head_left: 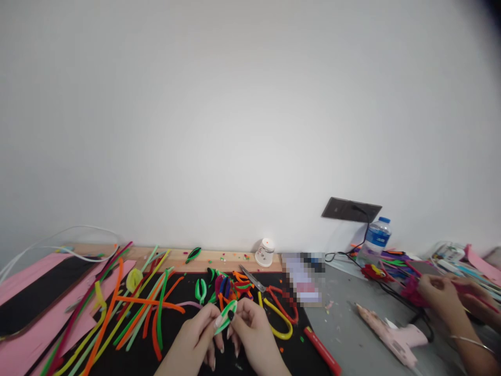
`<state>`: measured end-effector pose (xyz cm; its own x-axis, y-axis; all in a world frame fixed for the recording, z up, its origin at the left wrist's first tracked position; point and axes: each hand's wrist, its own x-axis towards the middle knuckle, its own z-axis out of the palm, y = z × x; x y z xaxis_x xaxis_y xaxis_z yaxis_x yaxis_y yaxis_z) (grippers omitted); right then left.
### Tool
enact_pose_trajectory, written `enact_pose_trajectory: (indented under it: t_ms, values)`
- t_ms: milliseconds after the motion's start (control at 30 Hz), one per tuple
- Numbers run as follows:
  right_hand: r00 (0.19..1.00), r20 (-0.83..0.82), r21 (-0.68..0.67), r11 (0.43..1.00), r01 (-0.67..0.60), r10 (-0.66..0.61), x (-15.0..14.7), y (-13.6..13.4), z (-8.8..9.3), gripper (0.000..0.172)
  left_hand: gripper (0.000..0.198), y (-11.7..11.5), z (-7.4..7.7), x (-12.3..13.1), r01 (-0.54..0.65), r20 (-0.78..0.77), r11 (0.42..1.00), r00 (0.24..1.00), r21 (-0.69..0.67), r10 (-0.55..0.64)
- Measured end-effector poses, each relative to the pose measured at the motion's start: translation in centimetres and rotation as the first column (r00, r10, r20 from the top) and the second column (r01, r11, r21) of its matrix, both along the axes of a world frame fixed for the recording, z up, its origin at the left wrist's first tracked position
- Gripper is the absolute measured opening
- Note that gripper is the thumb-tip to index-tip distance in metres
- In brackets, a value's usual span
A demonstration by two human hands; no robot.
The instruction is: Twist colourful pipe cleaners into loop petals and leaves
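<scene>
My left hand [199,329] and my right hand [250,326] meet low in the middle of the view, both pinching a small green pipe-cleaner loop [226,315] held between the fingertips. Just behind it lies a heap of bent pipe-cleaner pieces [230,286] in green, orange, red and purple on a black mat [148,357]. Scissors [270,300] with red and yellow handles rest to the right of the heap.
Long straight pipe cleaners [129,308] spread left over pink sheets [23,344]. A paper cup [265,253] lies by the wall. A pink glue gun [391,334], water bottle [376,240] and another person's hands [442,292] are at right. A red stick [323,351] lies nearby.
</scene>
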<state>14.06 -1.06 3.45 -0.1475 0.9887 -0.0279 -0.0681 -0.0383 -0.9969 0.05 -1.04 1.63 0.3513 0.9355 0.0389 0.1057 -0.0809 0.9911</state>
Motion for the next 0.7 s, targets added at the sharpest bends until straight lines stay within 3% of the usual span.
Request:
enact_pose_trajectory:
  t_ms: [333,500,700]
  values:
    - [0.999,-0.047,0.023,1.000,0.014,-0.012,0.1,0.0,0.2,0.020,0.035,0.1,-0.3,0.1,0.011,-0.015,1.000,1.000,-0.018,-0.011]
    - [0.999,-0.035,0.008,1.000,-0.002,0.002,0.0,0.0,0.4,0.020,0.023,-0.2,0.6,-0.2,0.018,-0.119,0.999,0.993,0.051,-0.012]
    - [1.000,0.010,-0.006,1.000,-0.016,0.016,0.0,-0.1,-0.2,0.018,0.019,-0.6,1.9,-0.5,-0.033,-0.188,0.984,0.980,0.175,0.067]
